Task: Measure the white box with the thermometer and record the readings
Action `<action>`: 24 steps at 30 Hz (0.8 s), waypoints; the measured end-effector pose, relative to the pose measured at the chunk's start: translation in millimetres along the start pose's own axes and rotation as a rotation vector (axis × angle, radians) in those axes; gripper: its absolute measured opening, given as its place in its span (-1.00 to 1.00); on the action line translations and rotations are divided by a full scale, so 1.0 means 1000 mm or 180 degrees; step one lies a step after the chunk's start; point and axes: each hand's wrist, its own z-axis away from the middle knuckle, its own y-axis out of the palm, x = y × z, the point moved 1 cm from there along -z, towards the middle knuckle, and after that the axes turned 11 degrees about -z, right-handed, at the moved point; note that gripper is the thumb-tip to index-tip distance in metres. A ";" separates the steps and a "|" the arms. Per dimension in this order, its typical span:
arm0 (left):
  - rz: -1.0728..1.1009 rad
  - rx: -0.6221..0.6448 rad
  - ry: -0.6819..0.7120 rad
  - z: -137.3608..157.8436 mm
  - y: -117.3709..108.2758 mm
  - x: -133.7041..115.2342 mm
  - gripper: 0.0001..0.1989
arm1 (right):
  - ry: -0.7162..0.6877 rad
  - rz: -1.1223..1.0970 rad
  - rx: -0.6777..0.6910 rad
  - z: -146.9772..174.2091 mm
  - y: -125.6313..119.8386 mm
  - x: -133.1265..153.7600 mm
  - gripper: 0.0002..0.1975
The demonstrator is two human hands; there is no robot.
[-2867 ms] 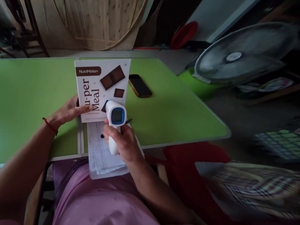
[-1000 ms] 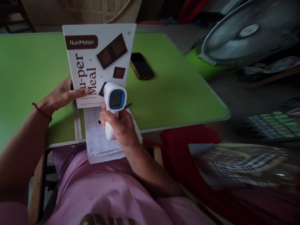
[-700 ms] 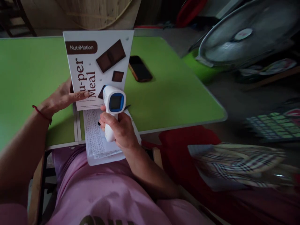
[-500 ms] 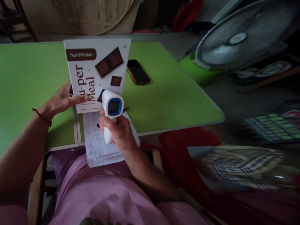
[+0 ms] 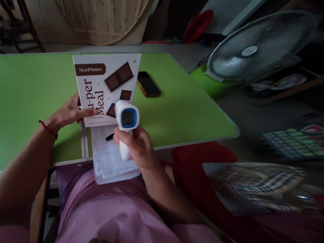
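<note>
A white box with brown chocolate pictures and "NutriMotion" lettering stands upright over the green table, facing me. My left hand grips its lower left edge, thumb across the front and fingers hidden behind. In my right hand is a white infrared thermometer with a blue-rimmed, dark screen turned towards me. It is held by the handle in front of the box's lower right corner. Below them lies a stack of handwritten paper, overhanging the table's near edge, with a black pen on it, partly covered by my right hand.
A phone lies on the green table behind the box. To the right stand a large fan, a red cloth-covered seat and a checked bag. A round wooden board leans beyond the table.
The thermometer in my right hand has shifted slightly right and away from the box's face. My left hand keeps its hold on the box. The whole view has tilted a little.
</note>
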 end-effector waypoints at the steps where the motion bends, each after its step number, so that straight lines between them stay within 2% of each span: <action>1: -0.0007 0.0028 -0.0034 0.000 0.000 0.000 -0.42 | -0.0211 0.0180 -0.0147 -0.003 -0.009 0.007 -0.71; 3: -0.0035 0.0081 -0.0062 0.000 0.000 -0.002 -0.44 | -0.0817 0.0718 -0.0496 -0.015 -0.033 0.021 -0.70; 5: -0.0041 0.0127 -0.0040 0.000 -0.001 -0.002 -0.46 | -0.1083 0.1634 -0.0782 -0.034 -0.062 0.031 -0.69; 8: 0.0010 0.0222 0.0025 0.000 -0.001 -0.001 -0.44 | -0.1004 0.3048 -0.0909 -0.066 -0.098 0.031 -0.67; 11: 0.0032 0.0291 0.0034 0.000 -0.001 0.001 -0.41 | -0.0670 0.3899 -0.0576 -0.090 -0.113 0.017 -0.70; 13: 0.0037 0.0308 0.0037 0.000 -0.001 0.002 -0.41 | -0.0511 0.4117 -0.0460 -0.100 -0.115 0.005 -0.72; 15: 0.0042 0.0322 0.0062 0.001 -0.001 0.001 -0.41 | -0.0433 0.4229 -0.0521 -0.106 -0.115 -0.004 -0.70; 17: 0.0039 0.0340 0.0092 0.001 -0.001 0.000 -0.40 | -0.0499 0.4266 -0.0566 -0.108 -0.115 -0.008 -0.71; 19: 0.0031 0.0356 0.0123 0.002 0.000 -0.001 -0.40 | -0.0849 0.4209 -0.0527 -0.103 -0.114 -0.008 -0.75; 21: 0.0034 0.0347 0.0149 0.002 0.000 -0.001 -0.40 | -0.1390 0.4046 -0.0373 -0.092 -0.110 -0.005 -0.80; 23: 0.0014 0.0292 0.0157 0.002 0.000 -0.001 -0.39 | -0.1734 0.3837 0.0040 -0.076 -0.103 -0.002 -0.84; 24: -0.0005 0.0230 0.0168 0.002 0.000 0.001 -0.38 | -0.1743 0.3754 0.0377 -0.068 -0.099 -0.003 -0.86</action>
